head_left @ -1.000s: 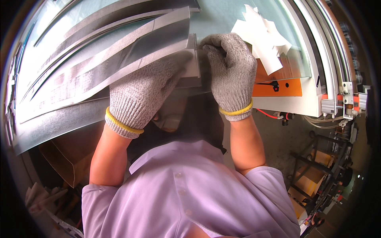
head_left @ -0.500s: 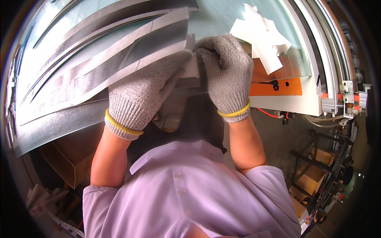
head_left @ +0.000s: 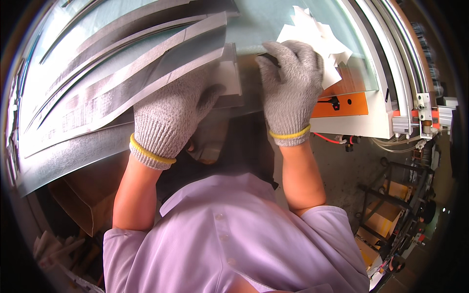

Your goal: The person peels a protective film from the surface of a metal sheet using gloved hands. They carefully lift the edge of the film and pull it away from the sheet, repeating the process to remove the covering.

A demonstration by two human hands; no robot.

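Both my hands wear grey knitted gloves with yellow cuffs. My left hand (head_left: 171,100) reaches under the near edge of a translucent sheet with grey bands (head_left: 168,78). Its fingers are hidden there; only the thumb shows, held out to the side. Beside that thumb lies a small white rectangular piece (head_left: 229,80) at the sheet's right end. To the right of it and apart from it, my right hand (head_left: 293,80) is raised with curled fingers and some motion blur. Something small and dark shows between its thumb and forefinger, too unclear to name.
Crumpled white paper strips (head_left: 320,46) lie on the glass panel (head_left: 359,80) behind my right hand. An orange plate (head_left: 349,105) sits at the table's near right corner. Metal rails (head_left: 405,63) run along the right side. A cart with cardboard (head_left: 383,219) stands at lower right.
My right hand has moved right, away from the white piece and the sheet's end, and its fingers have loosened a little. The left thumb has shifted slightly; the left hand stays under the sheet.
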